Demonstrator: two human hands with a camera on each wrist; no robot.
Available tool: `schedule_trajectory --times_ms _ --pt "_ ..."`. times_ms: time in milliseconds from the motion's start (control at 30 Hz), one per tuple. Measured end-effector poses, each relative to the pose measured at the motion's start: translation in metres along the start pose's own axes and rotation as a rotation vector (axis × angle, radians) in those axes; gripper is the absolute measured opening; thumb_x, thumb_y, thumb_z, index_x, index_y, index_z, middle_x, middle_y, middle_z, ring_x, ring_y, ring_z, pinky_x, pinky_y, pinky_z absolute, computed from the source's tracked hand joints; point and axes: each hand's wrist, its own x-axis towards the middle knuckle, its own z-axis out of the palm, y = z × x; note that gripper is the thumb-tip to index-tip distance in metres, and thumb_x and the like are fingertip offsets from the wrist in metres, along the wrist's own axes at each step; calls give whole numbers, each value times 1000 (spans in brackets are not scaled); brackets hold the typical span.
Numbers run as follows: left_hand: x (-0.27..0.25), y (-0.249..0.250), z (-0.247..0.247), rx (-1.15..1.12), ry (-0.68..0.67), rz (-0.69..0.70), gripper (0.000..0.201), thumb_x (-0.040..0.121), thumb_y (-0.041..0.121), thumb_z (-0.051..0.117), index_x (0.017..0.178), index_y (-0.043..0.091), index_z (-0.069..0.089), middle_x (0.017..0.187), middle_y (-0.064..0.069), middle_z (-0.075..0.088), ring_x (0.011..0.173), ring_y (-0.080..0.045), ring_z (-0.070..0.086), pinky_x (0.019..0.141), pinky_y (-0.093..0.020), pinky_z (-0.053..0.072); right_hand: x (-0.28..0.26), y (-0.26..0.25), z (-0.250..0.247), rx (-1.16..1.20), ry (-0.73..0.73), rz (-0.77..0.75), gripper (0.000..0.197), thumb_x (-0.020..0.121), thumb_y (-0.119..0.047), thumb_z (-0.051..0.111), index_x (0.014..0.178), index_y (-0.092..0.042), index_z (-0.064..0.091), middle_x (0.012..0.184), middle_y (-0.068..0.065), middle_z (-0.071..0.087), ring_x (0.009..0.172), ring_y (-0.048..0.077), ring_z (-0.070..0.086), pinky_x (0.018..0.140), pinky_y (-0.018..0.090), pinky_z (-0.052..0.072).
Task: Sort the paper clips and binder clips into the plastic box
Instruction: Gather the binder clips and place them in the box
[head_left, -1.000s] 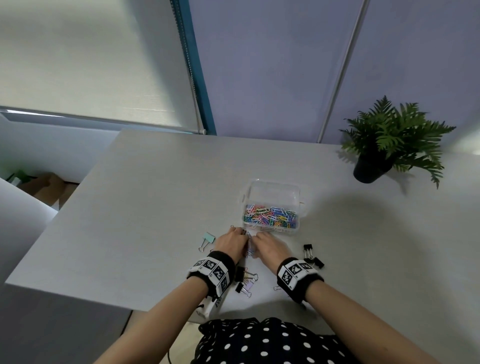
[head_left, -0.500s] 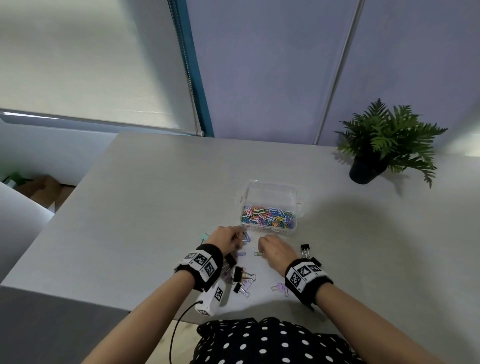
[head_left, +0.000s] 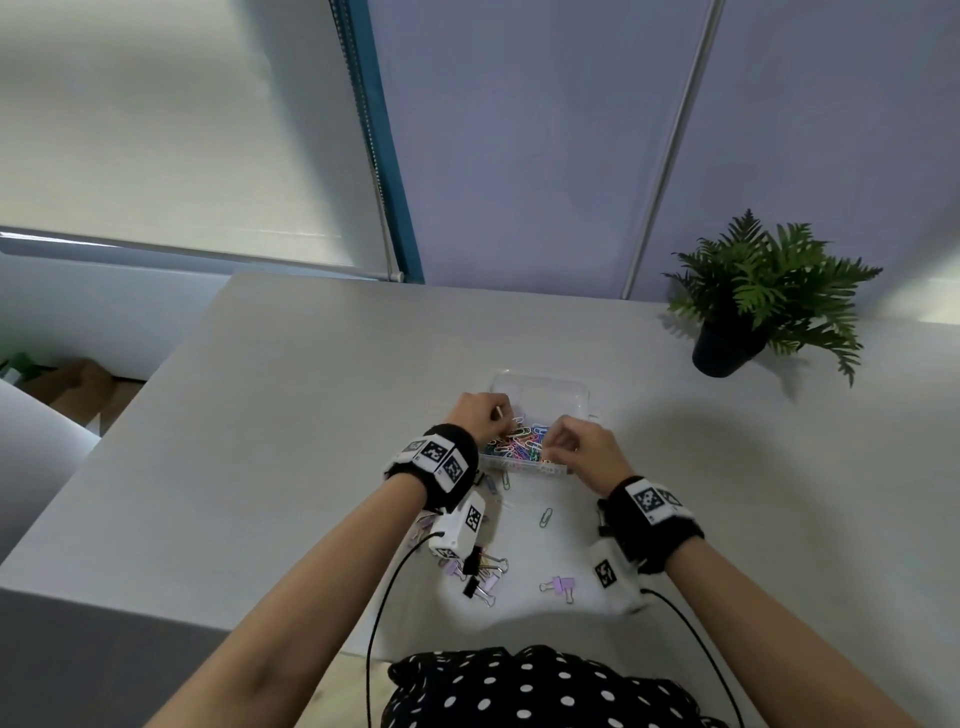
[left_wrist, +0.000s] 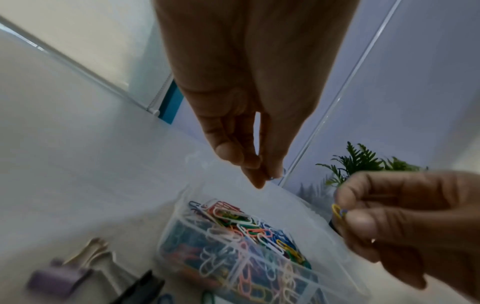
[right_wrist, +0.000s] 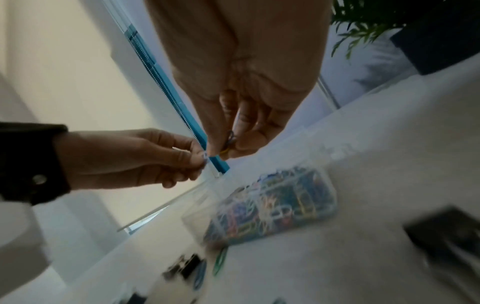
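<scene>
Sitting mid-table, the plastic box (head_left: 540, 415) has its near compartment heaped with coloured paper clips (head_left: 517, 444) and its far compartment apparently bare; its long side runs left to right across the person's front. Both hands hang directly over that near compartment, so the coming drop looks to be straight down, not a reach. The right hand (head_left: 582, 449) pinches a yellow clip (left_wrist: 337, 210) with what may be a blue one behind it, fingertips pressed together. The left hand (head_left: 480, 415) is pinched too, thumb against fingertips, with only a sliver of something bluish showing at the tips (left_wrist: 271, 178); I would guess a paper clip, but cannot be sure. Neither hand seems clearly nearer to the heap.

Closer to the person, a green paper clip (head_left: 545, 518) lies alone on the table (head_left: 260, 415), and binder clips, a lilac one (head_left: 563, 586) and a small cluster (head_left: 480, 571), sit near the table edge, not yet sorted. The left wristband hides part of the box's left end and whatever lies beneath it. Both wrist views are blurred low down, so the clips there are hard to tell apart.
</scene>
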Motion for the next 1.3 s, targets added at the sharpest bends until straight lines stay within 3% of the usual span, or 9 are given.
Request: schedule_trajectory --times_ms 100,200,267,367,433,533,800,1000,1300 --pt "13 5 0 53 -63 7 20 87 6 56 106 3 64 107 -15 69 102 -27 63 92 -31 47 15 1 -9 -9 105 48 6 75 -4 69 75 -3 63 61 8 63 47 2 54 55 21 49" --pt "12 4 0 44 -91 51 32 87 -2 53 117 5 59 113 -13 67 107 -24 62 98 -27 44 20 4 -9 -152 129 64 8 82 -8 62 82 0 64 81 17 66 73 24 59 73 36 48" --pt "0 -1 -3 10 -18 104 30 87 -3 52 115 3 61 111 -14 67 103 -24 63 97 -29 46 13 6 -4 -334 122 -26 9 85 -9 56 89 -3 62 92 12 63 86 27 57 77 36 45" --pt "-26 -20 5 -29 58 129 20 87 -4 50 99 3 65 101 -13 70 90 -21 64 92 -31 50 -9 19 12 -475 0 -275 8 83 -3 57 89 -7 61 93 12 62 88 29 58 67 40 51" --pt "-44 -34 17 2 -19 90 19 87 -3 50 93 7 65 99 -10 70 81 -14 61 91 -32 52 -24 33 23 -580 -173 -312 14 82 -2 60 94 -9 60 99 10 61 89 27 59 64 38 54" --pt "-65 -45 41 178 -149 45 12 88 8 53 94 14 61 106 -6 65 89 -17 61 90 -29 51 -35 45 30 -649 -288 -280 23 82 1 57 103 -9 57 105 9 56 91 23 55 65 29 47" --pt "-72 -47 61 387 -75 60 16 88 14 53 103 16 58 111 -3 57 100 -23 59 78 -34 51 -29 37 32 -552 -356 -125 18 81 -1 53 76 -16 45 86 -1 46 83 15 43 71 35 42" --pt "-50 -40 59 341 56 88 21 92 20 45 112 16 52 111 -4 59 105 -23 57 81 -36 52 -20 12 62 -236 -206 29 15 80 -3 63 93 -8 58 77 3 60 76 23 59 76 34 49" --pt "-51 -50 69 453 59 138 27 94 22 43 119 12 47 120 -6 54 114 -22 48 90 -33 47 -23 9 79 -541 -207 -53 8 84 -7 56 92 -8 56 107 6 57 102 23 51 82 32 39"
